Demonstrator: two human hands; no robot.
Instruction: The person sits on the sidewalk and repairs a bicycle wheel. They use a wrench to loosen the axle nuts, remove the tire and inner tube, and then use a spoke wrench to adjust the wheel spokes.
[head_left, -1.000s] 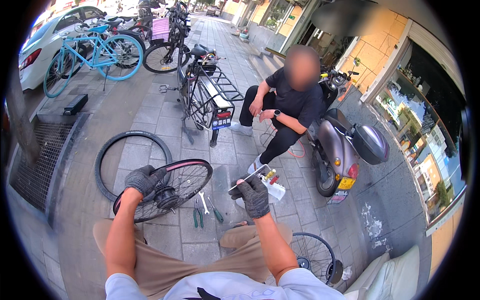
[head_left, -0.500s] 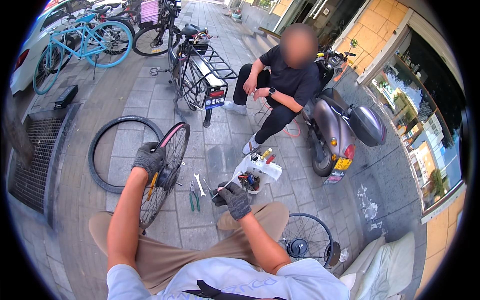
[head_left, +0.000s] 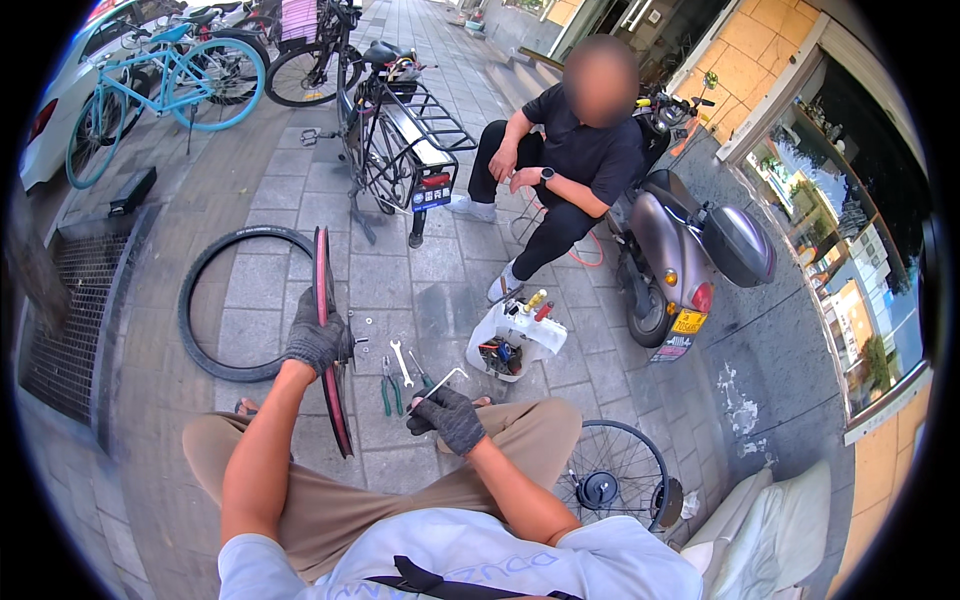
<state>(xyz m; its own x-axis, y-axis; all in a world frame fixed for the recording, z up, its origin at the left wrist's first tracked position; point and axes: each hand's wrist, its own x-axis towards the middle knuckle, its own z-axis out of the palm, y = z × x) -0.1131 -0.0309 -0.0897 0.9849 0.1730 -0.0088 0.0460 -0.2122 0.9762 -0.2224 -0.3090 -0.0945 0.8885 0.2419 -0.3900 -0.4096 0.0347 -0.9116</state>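
Observation:
My left hand (head_left: 315,335), in a dark grey knitted glove, grips a bare bicycle wheel (head_left: 322,265) held upright and seen nearly edge-on, with a pink-red strip along its rim. In my gloved right hand (head_left: 450,418) is a silver L-shaped hex key (head_left: 442,387), its bent end pointing up and away. On the paving between the hands lie a silver open-ended wrench (head_left: 401,363), green-handled pliers (head_left: 390,392) and a thin green-handled tool (head_left: 419,368). A loose black tire (head_left: 190,300) lies flat left of the wheel. My right fingertips are partly hidden.
A white cut-open container (head_left: 545,338) of tools stands ahead of my right hand. Another wheel with a hub motor (head_left: 598,489) lies by my right knee. A person (head_left: 580,140) sits opposite, beside a parked scooter (head_left: 665,250). An electric bicycle (head_left: 415,150) stands ahead.
My left hand has turned the wheel from an angled side view to nearly edge-on and moved slightly nearer. My right hand has shifted a little nearer, still holding the hex key.

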